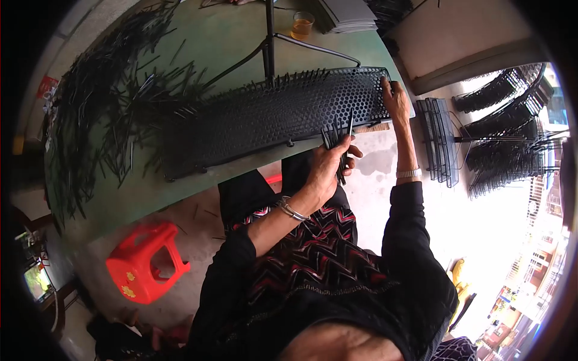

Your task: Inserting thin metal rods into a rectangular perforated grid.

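"Black strips first: which hand has them?"

"Left hand, its forearm slanting up and rightward from the lap, fingers closed round the bundle."

"And the right hand?"

"That arm reaches almost straight ahead, the hand at the right end of the black perforated panel, fingertips on its corner. I can't fairly tell whether they pinch anything; the fingers partly hide the spot."

"Where is the panel from the left hand?"

"Just beyond it, lying on the green table along the near edge. The bundle sticks out above and below the fist, upper tips overlapping the panel's near edge in view."

"Which way do they point?"

"The bundle runs roughly away from the body, one pale-looking strip slanting toward the holes. The panel's long axis goes left to right, its right end farther forward. More strips bristle along its far edge."
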Demonstrator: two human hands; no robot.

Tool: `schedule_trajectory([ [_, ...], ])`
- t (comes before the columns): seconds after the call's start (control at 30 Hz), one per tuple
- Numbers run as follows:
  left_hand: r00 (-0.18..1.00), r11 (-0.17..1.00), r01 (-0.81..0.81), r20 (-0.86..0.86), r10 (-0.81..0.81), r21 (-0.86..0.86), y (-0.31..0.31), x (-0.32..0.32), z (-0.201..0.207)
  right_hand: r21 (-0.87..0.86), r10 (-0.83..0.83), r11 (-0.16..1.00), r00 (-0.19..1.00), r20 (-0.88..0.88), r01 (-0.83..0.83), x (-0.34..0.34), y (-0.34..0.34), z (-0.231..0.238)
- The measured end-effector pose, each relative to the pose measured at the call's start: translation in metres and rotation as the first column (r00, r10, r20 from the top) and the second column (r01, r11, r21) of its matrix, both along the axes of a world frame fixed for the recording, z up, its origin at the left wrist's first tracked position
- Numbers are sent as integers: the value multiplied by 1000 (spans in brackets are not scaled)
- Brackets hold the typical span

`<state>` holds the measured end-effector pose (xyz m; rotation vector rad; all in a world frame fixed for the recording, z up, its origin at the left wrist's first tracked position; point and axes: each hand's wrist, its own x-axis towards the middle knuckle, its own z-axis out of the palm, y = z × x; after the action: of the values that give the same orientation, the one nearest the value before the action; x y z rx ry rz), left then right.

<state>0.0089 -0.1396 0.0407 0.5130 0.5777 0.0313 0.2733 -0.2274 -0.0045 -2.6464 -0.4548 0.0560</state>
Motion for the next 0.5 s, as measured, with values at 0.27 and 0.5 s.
schedule_trajectory([
  [0.27, 997, 997, -23, -78, 29, 79, 11, 4, 9, 418, 289, 821, 914, 286, -390, -67, 15, 48],
  [0.5, 994, 983, -28, -99, 46, 180, 17, -3, 7, 540, 610, 757, 694, -382, -368, -112, 18, 88],
])
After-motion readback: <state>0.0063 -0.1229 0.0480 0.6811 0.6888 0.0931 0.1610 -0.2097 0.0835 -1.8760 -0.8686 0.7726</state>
